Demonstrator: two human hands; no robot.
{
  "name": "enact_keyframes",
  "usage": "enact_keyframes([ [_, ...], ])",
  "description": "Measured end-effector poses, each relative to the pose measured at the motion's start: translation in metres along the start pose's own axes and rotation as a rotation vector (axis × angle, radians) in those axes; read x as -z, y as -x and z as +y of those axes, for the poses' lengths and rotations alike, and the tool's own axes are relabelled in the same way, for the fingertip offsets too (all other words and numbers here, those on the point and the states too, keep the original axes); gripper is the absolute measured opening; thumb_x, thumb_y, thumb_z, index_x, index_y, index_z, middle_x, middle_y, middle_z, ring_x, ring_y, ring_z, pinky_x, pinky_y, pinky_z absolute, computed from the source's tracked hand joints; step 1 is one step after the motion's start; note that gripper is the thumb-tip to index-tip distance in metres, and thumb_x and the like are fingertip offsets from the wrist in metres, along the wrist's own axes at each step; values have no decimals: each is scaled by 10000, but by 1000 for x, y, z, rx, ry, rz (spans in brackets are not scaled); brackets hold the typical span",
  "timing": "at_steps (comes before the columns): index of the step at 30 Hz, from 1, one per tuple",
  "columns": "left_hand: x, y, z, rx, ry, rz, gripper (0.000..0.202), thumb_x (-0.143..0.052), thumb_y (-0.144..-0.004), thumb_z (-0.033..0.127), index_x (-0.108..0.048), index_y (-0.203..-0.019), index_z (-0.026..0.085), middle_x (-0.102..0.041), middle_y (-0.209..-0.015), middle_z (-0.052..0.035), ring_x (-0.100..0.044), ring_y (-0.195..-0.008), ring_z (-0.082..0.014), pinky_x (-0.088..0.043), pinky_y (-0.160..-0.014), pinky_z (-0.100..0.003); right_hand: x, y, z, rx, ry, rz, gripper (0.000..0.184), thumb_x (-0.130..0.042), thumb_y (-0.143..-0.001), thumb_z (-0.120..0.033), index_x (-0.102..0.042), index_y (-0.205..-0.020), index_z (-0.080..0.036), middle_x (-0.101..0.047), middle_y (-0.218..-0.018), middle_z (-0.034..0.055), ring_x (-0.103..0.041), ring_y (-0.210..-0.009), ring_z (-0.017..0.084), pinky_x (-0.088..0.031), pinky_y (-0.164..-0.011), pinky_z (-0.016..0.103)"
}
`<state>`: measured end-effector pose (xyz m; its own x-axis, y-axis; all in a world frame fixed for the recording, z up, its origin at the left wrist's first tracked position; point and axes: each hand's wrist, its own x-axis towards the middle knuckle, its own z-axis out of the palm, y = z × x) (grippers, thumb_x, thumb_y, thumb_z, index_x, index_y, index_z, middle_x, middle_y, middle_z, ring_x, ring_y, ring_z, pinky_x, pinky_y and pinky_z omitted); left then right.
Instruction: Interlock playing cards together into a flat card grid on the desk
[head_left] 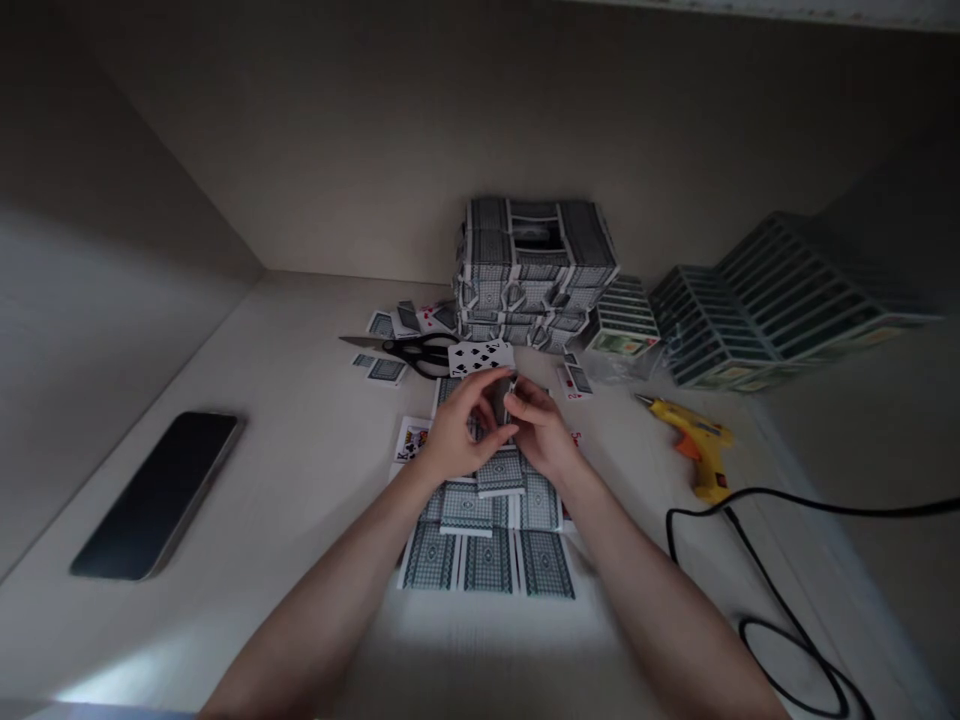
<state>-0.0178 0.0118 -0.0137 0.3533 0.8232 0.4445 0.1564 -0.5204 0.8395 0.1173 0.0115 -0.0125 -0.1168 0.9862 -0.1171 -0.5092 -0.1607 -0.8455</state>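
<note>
My left hand is curled, its index finger and thumb reaching the edges of a playing card seen almost edge-on. From the other side my right hand pinches the same card, its fingers hiding part of it. Below the hands, patterned-back playing cards lie in rows, with a few folded cards on top. A king card shows face up beside my left hand. Just beyond my fingers is a face-up spade card.
Black scissors lie among cut card pieces. Behind stands a block built of cards. Stacked card boxes are at the right, near a yellow glue gun and black cable. A phone lies left.
</note>
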Motion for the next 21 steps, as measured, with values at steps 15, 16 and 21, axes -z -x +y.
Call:
enact_keyframes([
  [15, -1, 0, -2, 92, 321, 70, 338, -625, -790, 300, -548, -1108, 212, -501, -1239, -109, -614, -861, -156, -547, -686, -296, -1, 0, 4, 84, -54, 71, 408, -783, -514, -218, -627, -889, -262, -636, -920, -19, -574, -873, 165, -463, -822, 320],
  [16, -2, 1, -3, 141, 376, 101, 333, -628, -786, 316, -523, -1083, 208, -522, -1166, -88, -605, -756, -117, -547, -641, -274, -1, 0, 4, 99, -53, 90, 436, -787, -510, -225, -624, -912, -269, -638, -949, -14, -575, -900, 172, -461, -843, 331],
  [21, -8, 1, -9, 308, 573, 40, 336, -612, -779, 428, -435, -967, 213, -502, -856, 15, -564, -637, -91, -541, -583, -262, -1, 0, 7, 142, 14, 103, 526, -814, -479, -216, -613, -960, -282, -637, -1016, -10, -578, -958, 188, -453, -906, 367],
])
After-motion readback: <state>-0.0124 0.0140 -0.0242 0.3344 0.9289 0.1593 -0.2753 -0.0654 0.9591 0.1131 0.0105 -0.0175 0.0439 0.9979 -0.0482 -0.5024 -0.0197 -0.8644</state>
